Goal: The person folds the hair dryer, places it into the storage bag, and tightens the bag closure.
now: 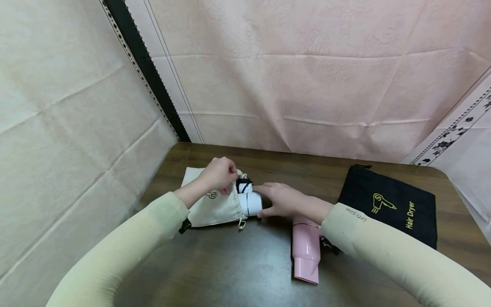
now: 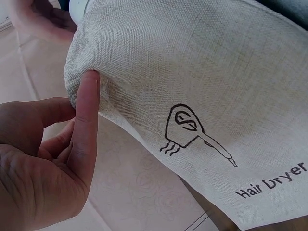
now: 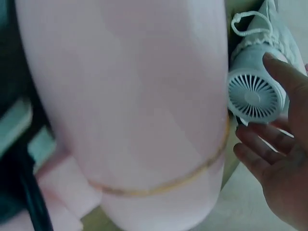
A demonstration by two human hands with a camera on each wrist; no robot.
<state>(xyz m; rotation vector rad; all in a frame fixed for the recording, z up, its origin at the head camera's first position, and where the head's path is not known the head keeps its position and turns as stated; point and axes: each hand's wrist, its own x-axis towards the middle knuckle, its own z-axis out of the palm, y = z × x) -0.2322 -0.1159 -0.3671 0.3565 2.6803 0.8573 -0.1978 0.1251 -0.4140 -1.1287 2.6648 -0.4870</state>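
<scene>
A white hair dryer (image 1: 251, 204) lies partly inside a cream drawstring bag (image 1: 220, 211) printed with a dryer drawing. Its round end and a stretch with a black cord stick out of the mouth; the rest is hidden in the cloth. My left hand (image 1: 220, 172) pinches the bag's upper edge near the opening, thumb and finger on the fabric (image 2: 144, 57) in the left wrist view. Beside the protruding end is my right hand (image 1: 285, 199), fingers spread around it. The right wrist view shows the dryer's slotted grille (image 3: 252, 96), the thumb lying close to its body.
A pink hair dryer (image 1: 306, 251) lies under and in front of my right forearm, large in the right wrist view. A black bag (image 1: 391, 204) lettered "Hair Dryer" rests on the right of the wooden table (image 1: 207, 268). Pale cloth (image 1: 307, 85) hangs behind.
</scene>
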